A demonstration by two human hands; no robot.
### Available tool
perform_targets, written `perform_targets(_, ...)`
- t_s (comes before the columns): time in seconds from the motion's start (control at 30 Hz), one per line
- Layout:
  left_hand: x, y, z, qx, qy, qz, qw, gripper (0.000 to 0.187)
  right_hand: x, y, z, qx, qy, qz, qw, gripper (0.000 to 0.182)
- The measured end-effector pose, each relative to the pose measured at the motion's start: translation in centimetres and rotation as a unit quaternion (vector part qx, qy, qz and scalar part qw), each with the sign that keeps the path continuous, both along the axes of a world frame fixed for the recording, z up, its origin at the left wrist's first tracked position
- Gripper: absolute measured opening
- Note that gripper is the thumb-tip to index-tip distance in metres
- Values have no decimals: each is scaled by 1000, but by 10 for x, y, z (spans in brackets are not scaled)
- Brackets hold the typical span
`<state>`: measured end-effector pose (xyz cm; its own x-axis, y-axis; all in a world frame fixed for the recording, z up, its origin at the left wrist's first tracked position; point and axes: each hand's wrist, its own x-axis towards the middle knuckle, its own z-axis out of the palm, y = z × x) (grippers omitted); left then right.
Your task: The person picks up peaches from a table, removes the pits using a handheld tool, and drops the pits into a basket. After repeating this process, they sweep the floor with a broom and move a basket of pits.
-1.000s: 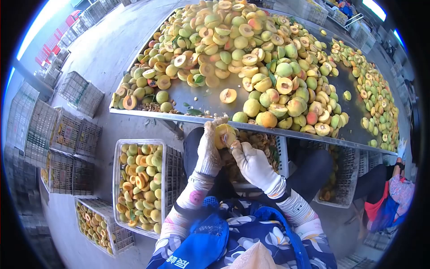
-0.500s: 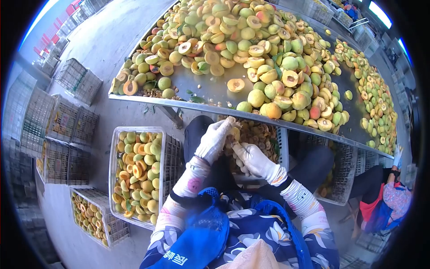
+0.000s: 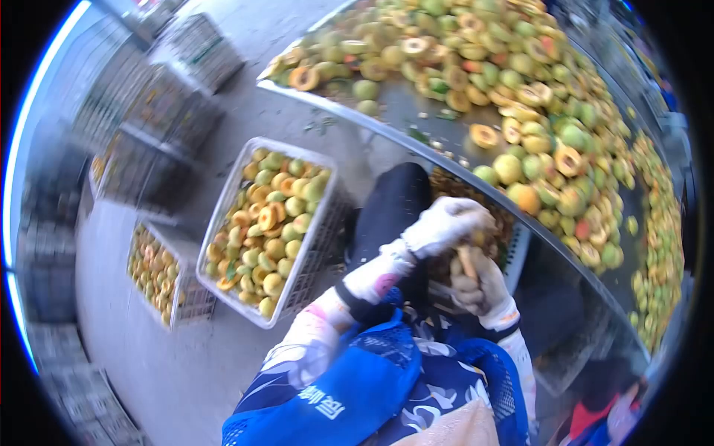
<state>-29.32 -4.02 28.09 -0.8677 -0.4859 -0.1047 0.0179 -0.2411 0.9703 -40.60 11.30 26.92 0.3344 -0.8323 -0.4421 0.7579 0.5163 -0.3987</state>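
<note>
My left hand (image 3: 452,224), in a white knit glove, is closed round a yellowish-brown peach (image 3: 478,238), mostly hidden by the fingers and blurred. Just below it my right hand (image 3: 482,284), gloved too, grips a tan, handle-like tool (image 3: 467,262) that points up towards the peach; its working end cannot be made out. Both hands are close together above a crate (image 3: 518,256) of peach pits and scraps between my knees. Beyond them, halved and whole peaches (image 3: 569,160) lie heaped on the metal table (image 3: 416,141).
The table's raised metal edge (image 3: 349,115) runs diagonally just past my hands. At my left on the floor stand a white crate (image 3: 335,178) full of peach halves and another peach crate (image 3: 195,297). Stacked crates (image 3: 160,141) are farther left. A co-worker (image 3: 606,416) sits at lower right.
My view has turned and tilted, so table, crates and hands appear shifted to the right. My hands stay close together, with the left now bent over the peach and the right upright below it.
</note>
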Motion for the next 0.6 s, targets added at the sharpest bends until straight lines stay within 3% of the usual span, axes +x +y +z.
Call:
perform_targets(0.07, 1, 4, 11, 16, -18, -38, 999, 27, -2, 9, -11, -49, -99, 23, 994, 52)
perform_targets(0.13, -2, 10, 8, 8, -26, -36, 999, 27, -4, 18, -17, -73, -95, 14, 993, 52)
perform_targets(0.23, 4, 12, 6, 6, 2, -57, 998, 27, 5, 24, 1, -28, 26, -17, 999, 53)
perform_targets(0.27, 7, 5, 3, -26, -16, -85, 996, 27, 15, 21, 6, -9, 120, -28, 992, 53)
perform_targets(0.37, 21, 0, 3, 18, -19, -79, 997, 26, 19, 15, -12, -8, -81, -11, 997, 52)
perform_targets(0.4, 21, 4, -5, 74, 12, 7, 997, 24, 21, 10, -20, -4, -192, -33, 981, 53)
perform_targets(0.43, 18, 7, -13, 112, 149, 106, 977, 24, 29, 7, -12, -28, -152, 2, 988, 54)
perform_targets(0.5, 19, -14, -14, 311, 49, 315, 895, 26, 47, 1, 11, -79, -68, 74, 992, 55)
perform_targets(0.53, 30, -30, -38, 278, 155, 357, 878, 28, 49, -1, 19, -71, 19, 66, 995, 57)
perform_targets(0.57, 66, -49, -22, 262, 99, 376, 883, 28, 26, 4, -1, 23, -75, -50, 996, 52)
perform_targets(0.6, 91, -71, -46, 196, 115, 430, 874, 26, 23, -3, -4, 82, 214, -90, 969, 49)
